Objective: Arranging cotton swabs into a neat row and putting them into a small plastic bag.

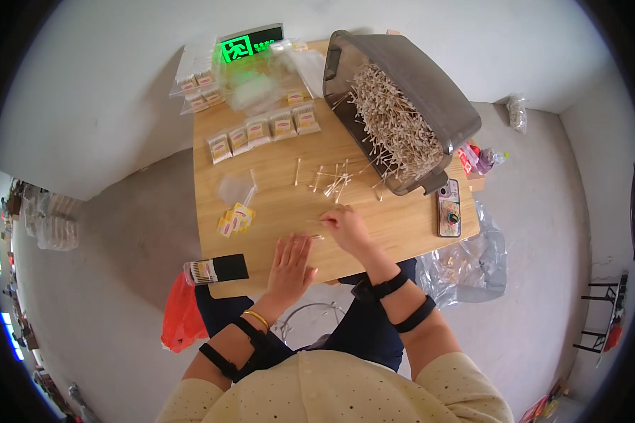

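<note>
Your wooden table (402,218) bears a smoky-grey plastic bin (430,77), tipped sideways; in it are heaped cotton swabs (391,120), slender, with pale sticks and whitish tips; your left hand (291,266) lies flat, fingers extended, and whether it covers something I cannot tell; your right hand (347,227) pinches its fingertips, its hold unclear; loose swabs (343,182) lie crisscrossed beyond.

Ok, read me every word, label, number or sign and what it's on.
Green lit sign: running-figure symbol; I won't copy its characters.
Row of clear packets: labels too small to read.
Yellow-and-white cards: print too small to read.
Anything printed elsewhere: too small or blurred.
</note>
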### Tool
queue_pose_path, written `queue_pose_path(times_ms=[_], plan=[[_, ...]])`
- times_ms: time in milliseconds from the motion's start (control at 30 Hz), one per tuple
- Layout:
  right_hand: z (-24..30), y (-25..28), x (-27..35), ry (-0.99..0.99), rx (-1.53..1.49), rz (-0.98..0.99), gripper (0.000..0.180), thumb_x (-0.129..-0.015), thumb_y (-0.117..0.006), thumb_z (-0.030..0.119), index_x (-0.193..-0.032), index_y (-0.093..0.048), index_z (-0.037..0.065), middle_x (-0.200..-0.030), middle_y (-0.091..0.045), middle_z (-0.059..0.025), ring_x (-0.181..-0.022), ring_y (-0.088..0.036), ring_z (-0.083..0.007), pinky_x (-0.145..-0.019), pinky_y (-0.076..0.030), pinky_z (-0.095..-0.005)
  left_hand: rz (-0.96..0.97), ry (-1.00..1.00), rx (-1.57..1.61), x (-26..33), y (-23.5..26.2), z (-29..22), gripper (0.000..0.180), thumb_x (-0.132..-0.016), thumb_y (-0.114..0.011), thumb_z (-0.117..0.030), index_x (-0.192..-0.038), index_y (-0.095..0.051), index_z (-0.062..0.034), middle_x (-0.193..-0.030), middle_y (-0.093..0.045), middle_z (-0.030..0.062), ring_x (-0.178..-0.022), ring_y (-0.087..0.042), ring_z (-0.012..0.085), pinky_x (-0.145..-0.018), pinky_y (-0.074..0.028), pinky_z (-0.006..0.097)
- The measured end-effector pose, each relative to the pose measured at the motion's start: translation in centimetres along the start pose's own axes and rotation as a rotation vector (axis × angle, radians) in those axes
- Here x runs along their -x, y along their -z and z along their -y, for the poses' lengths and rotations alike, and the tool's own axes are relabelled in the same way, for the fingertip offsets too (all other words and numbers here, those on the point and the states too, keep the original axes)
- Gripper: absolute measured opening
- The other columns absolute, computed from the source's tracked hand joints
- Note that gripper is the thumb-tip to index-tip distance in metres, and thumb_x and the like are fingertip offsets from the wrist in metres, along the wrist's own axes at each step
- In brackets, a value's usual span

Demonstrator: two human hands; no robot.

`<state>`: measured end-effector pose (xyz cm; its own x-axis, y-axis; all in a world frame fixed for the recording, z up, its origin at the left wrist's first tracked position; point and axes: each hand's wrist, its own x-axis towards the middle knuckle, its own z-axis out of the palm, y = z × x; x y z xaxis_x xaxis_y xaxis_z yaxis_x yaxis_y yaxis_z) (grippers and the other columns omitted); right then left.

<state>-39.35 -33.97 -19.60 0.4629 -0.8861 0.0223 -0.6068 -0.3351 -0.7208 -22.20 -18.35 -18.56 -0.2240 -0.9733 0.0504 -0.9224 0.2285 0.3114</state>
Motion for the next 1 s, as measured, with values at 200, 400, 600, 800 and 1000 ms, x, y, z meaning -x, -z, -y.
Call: queue_pose_path(times_ms=[200,400,600,800,1000], plan=[[1.2,1.0,-1.7,0.046,0.100,-0.284,0.013,-0.085,-0.067,0.006,-0.095,-0.073,0.011,-0.094,-0.065,-0.0133,-0.101,-0.060,-0.0360,-0.087,-0.049,-0.0474,-0.023,-0.013,-0.041,-2.4,0.1,0.1,0.079,-0.099,-0.055,-0.044,-0.159,-0.027,0.0005,-0.167,-0.025,0.0176,-0.155,-0.023,0.0359,-0.126,-0.017,0.055],[-1.2,3.7,-5.0,0.122,0.281,-0.203,0.021,-0.083,-0.067,0.002,-0.101,-0.066,0.014,-0.109,-0.060,-0.0114,-0.108,-0.058,-0.0362,-0.089,-0.049,-0.0493,-0.052,0.042,-0.016,-4.4,-1.1,1.1,0.083,-0.098,-0.058,-0.045,-0.159,-0.026,0.0021,-0.167,-0.025,0.0181,-0.155,-0.023,0.0339,-0.127,-0.019,0.052],[-0.8,3.8,-6.3,0.116,0.303,-0.107,0.018,-0.082,-0.073,0.006,-0.096,-0.066,0.013,-0.111,-0.056,-0.0089,-0.109,-0.056,-0.0334,-0.091,-0.050,-0.0469,-0.079,-0.002,0.021,-2.8,-1.0,1.9,0.079,-0.096,-0.062,-0.037,-0.157,-0.029,0.0027,-0.159,-0.036,0.0205,-0.152,-0.029,0.0379,-0.126,-0.021,0.056],[-1.2,4.0,-5.8,0.116,0.302,-0.110,0.014,-0.082,-0.075,0.007,-0.093,-0.067,0.012,-0.107,-0.058,-0.0070,-0.107,-0.056,-0.0330,-0.092,-0.050,-0.0461,-0.099,-0.002,0.065,-2.1,-0.9,1.7,0.076,-0.094,-0.065,-0.031,-0.156,-0.033,-0.0016,-0.152,-0.041,0.0193,-0.147,-0.035,0.0375,-0.125,-0.023,0.056],[-0.2,3.0,-6.8,0.171,0.250,-0.191,0.013,-0.084,-0.072,0.008,-0.095,-0.068,0.012,-0.107,-0.060,-0.0069,-0.108,-0.056,-0.0342,-0.093,-0.048,-0.0464,-0.121,0.012,0.047,-1.9,-0.6,1.7,0.076,-0.094,-0.065,-0.033,-0.156,-0.034,-0.0022,-0.154,-0.039,0.0184,-0.147,-0.034,0.0374,-0.125,-0.023,0.057]])
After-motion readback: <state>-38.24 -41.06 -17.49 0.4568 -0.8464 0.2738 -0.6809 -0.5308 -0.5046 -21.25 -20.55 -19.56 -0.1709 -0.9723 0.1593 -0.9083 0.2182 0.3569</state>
